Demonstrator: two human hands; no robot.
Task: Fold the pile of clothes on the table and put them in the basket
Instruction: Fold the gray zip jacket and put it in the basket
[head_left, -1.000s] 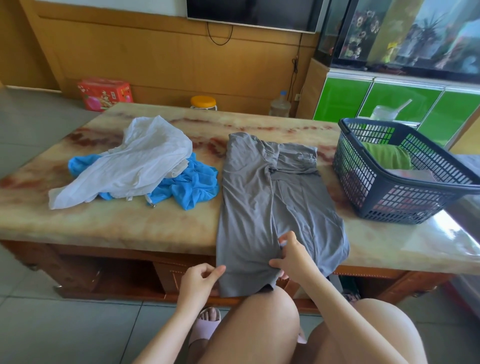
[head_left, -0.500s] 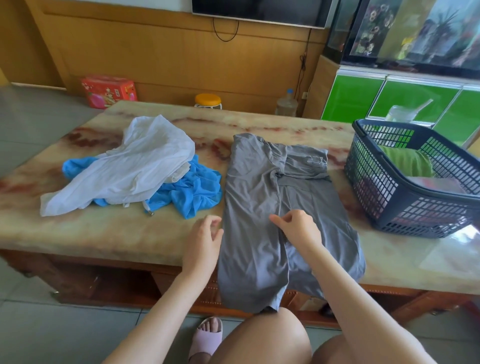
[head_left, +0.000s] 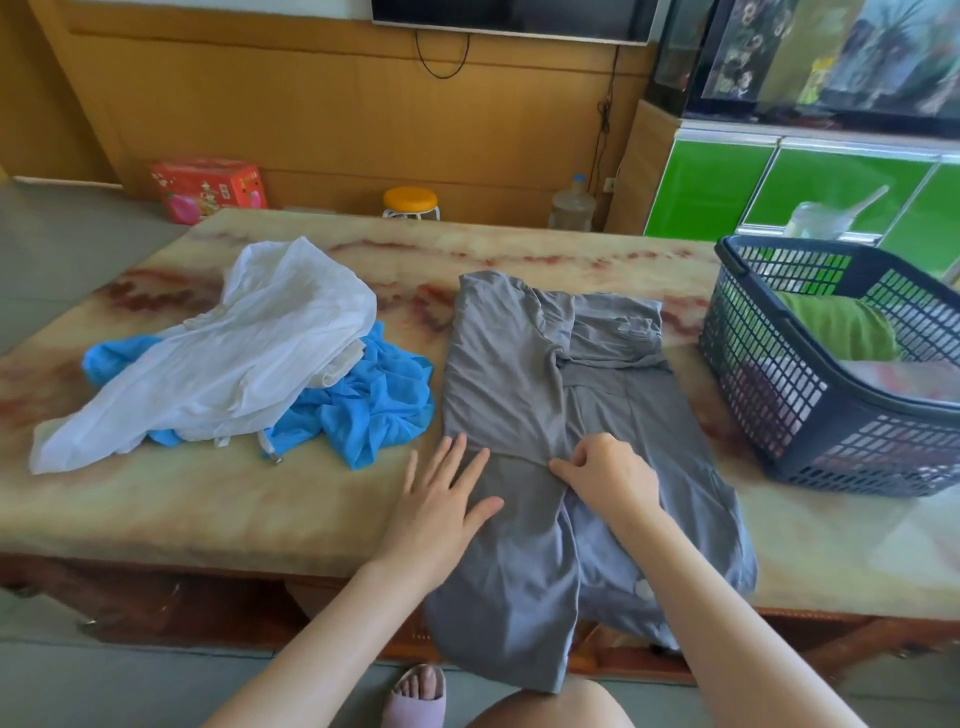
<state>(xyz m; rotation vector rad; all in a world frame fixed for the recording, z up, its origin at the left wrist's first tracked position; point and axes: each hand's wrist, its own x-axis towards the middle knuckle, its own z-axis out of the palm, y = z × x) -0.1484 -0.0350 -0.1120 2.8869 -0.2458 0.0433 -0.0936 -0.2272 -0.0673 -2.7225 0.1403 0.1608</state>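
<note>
A grey shirt (head_left: 519, 395) lies lengthwise on the marble table (head_left: 208, 509), both sides folded toward the middle, its lower end hanging over the front edge. My left hand (head_left: 447, 504) lies flat with spread fingers on the shirt's left fold. My right hand (head_left: 608, 473) pinches the fold edge at the shirt's middle with curled fingers. A white garment (head_left: 234, 353) lies crumpled over a blue garment (head_left: 363, 405) at the table's left. A dark blue mesh basket (head_left: 810, 405) stands at the right, holding a green cloth (head_left: 841, 327) and a pinkish folded piece (head_left: 904, 376).
Behind the table stand a red box (head_left: 208, 187), a yellow-topped stool (head_left: 410, 202) and a water bottle (head_left: 571, 205) against a wooden wall. Green cabinets (head_left: 779, 192) rise at the back right. My knee (head_left: 550, 706) and slippered foot (head_left: 418, 696) are below the table's edge.
Both hands moved up from the shirt's hanging end onto the table. The left hand opened flat onto the left fold; the right slid its pinch further up the middle fold.
</note>
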